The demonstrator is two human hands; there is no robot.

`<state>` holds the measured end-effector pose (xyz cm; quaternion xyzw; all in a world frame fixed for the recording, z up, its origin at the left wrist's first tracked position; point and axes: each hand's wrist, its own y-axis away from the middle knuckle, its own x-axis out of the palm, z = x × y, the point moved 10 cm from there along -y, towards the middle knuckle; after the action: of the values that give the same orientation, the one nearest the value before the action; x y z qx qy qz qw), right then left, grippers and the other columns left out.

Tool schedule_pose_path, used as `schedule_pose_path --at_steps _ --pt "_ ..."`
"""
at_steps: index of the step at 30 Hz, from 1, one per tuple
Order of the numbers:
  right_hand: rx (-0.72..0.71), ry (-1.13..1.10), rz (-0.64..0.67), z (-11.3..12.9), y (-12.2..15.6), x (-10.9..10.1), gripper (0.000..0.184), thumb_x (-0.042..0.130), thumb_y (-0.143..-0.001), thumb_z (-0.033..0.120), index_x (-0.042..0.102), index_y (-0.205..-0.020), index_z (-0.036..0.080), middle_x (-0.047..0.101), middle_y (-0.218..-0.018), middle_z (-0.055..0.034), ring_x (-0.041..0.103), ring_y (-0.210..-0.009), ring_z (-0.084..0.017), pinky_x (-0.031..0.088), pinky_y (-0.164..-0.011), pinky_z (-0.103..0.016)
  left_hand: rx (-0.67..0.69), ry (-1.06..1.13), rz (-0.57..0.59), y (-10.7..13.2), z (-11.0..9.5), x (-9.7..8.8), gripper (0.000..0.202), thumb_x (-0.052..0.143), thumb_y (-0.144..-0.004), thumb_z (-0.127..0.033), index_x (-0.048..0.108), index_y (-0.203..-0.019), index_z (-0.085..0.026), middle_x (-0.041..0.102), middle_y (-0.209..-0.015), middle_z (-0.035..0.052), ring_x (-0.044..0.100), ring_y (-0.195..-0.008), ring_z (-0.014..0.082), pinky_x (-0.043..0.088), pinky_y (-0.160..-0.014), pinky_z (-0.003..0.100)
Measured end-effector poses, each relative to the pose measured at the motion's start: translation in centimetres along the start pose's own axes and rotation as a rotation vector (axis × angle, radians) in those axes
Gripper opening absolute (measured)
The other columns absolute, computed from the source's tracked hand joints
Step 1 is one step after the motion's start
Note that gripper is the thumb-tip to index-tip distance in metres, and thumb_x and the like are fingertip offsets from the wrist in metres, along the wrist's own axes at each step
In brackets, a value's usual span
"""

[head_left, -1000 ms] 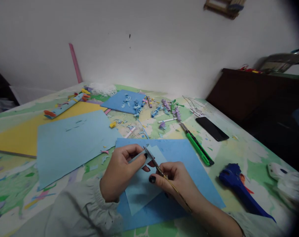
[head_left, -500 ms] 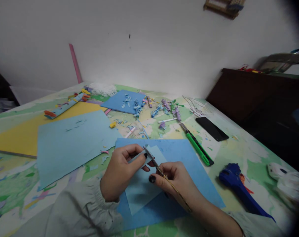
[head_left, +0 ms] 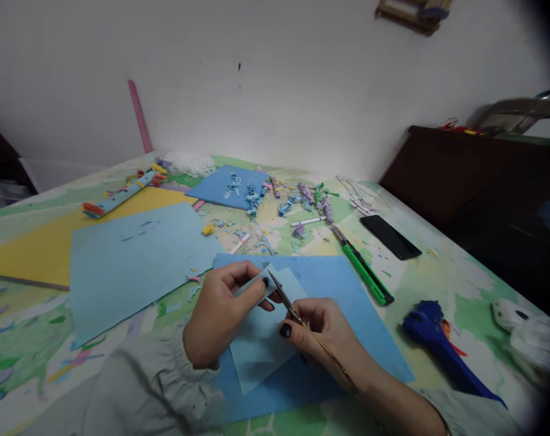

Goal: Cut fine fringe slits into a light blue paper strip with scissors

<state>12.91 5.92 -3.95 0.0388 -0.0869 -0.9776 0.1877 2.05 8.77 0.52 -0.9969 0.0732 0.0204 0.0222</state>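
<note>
My left hand (head_left: pixel 220 309) pinches a small light blue paper piece (head_left: pixel 255 284) between thumb and fingers. My right hand (head_left: pixel 323 330) is closed on thin scissors (head_left: pixel 288 303), whose blades meet the edge of that piece. Both hands hover over a pale blue sheet (head_left: pixel 261 345) that lies on a larger darker blue sheet (head_left: pixel 347 303) at the table's near edge.
A large light blue sheet (head_left: pixel 129 260) and a yellow sheet (head_left: pixel 34 248) lie to the left. A green utility knife (head_left: pixel 363 269), a black phone (head_left: pixel 390 236) and a blue glue gun (head_left: pixel 438 345) sit on the right. Paper scraps (head_left: pixel 297 200) litter the back.
The paper piece in my left hand has tilted up slightly and the scissors have shifted a little against it. Nothing else has moved.
</note>
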Motion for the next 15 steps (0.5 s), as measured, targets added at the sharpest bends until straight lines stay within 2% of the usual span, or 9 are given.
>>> schedule_pose_path --at_steps 15 --pt "-0.029 -0.006 0.009 0.21 0.01 0.05 0.044 0.068 -0.063 0.052 0.044 -0.056 0.015 0.03 -0.044 0.0083 0.027 -0.039 -0.004 0.017 -0.036 -0.018 0.01 -0.04 0.003 0.04 -0.3 0.05 0.014 0.054 -0.076 -0.015 0.06 -0.063 -0.014 0.067 -0.065 0.0012 0.059 -0.053 0.0117 0.047 -0.056 0.023"
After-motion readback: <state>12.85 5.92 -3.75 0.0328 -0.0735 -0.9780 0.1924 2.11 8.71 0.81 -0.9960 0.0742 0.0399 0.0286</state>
